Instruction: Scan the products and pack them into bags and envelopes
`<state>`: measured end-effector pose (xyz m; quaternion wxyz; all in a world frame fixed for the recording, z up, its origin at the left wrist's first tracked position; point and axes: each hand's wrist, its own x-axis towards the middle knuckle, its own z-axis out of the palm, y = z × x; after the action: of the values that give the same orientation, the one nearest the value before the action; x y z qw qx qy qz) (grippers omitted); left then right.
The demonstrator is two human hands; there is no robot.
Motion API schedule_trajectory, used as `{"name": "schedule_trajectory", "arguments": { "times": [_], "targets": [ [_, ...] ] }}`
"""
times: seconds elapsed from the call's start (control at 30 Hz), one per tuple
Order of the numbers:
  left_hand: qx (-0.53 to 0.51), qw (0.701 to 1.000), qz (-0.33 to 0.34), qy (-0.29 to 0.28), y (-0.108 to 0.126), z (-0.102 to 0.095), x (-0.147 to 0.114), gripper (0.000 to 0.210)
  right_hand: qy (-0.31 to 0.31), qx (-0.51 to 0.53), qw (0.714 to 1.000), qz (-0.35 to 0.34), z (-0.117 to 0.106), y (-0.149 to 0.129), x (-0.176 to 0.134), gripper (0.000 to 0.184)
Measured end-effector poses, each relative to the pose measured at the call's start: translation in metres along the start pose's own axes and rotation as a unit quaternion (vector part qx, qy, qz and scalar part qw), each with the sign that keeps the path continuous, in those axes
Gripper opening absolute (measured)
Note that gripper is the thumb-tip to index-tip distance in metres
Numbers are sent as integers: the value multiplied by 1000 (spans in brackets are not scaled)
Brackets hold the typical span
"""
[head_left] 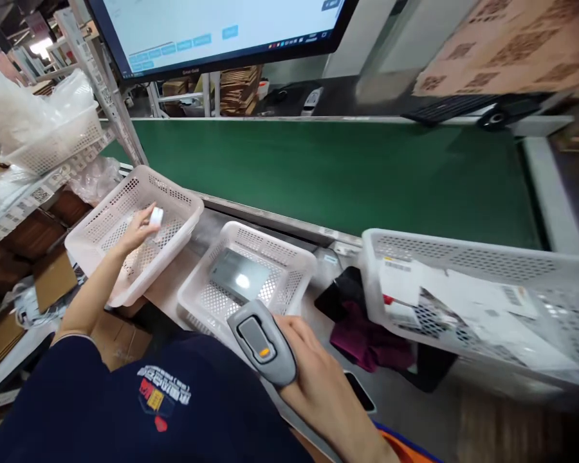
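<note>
Left of the middle basket, the left hand pinches a small white item over the left basket; by the middle basket's near edge, the right hand wraps a scanner. Work looks partway along: the item is picked out but well apart from the scanner, one flat packet lies inside the middle basket, and mailers crowd the right basket. Beyond the middle basket stretches a green belt beneath a monitor; right of it, purple cloth and a phone rest on the bench.

Head-height view, forward and down (left hand and right hand near).
</note>
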<state>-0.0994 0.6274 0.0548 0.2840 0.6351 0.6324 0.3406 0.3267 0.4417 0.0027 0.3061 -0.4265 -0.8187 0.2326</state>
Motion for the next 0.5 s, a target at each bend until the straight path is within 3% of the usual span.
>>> {"name": "schedule_trajectory", "arguments": {
  "times": [0.07,0.17,0.3,0.5],
  "targets": [
    [-184,982,-25,-22,23,10,-21,78,7,11,1000,-20,-7,-7,6,81],
    [-329,932,-74,-130,57,48,-54,86,34,1,999,-39,-16,-18,14,84],
    [-379,886,-126,-235,79,109,-83,92,4,-41,999,-23,-17,-29,17,83],
    [-355,873,-178,-282,61,164,-83,105,-70,-38,993,89,-7,-25,-7,79]
  ]
}}
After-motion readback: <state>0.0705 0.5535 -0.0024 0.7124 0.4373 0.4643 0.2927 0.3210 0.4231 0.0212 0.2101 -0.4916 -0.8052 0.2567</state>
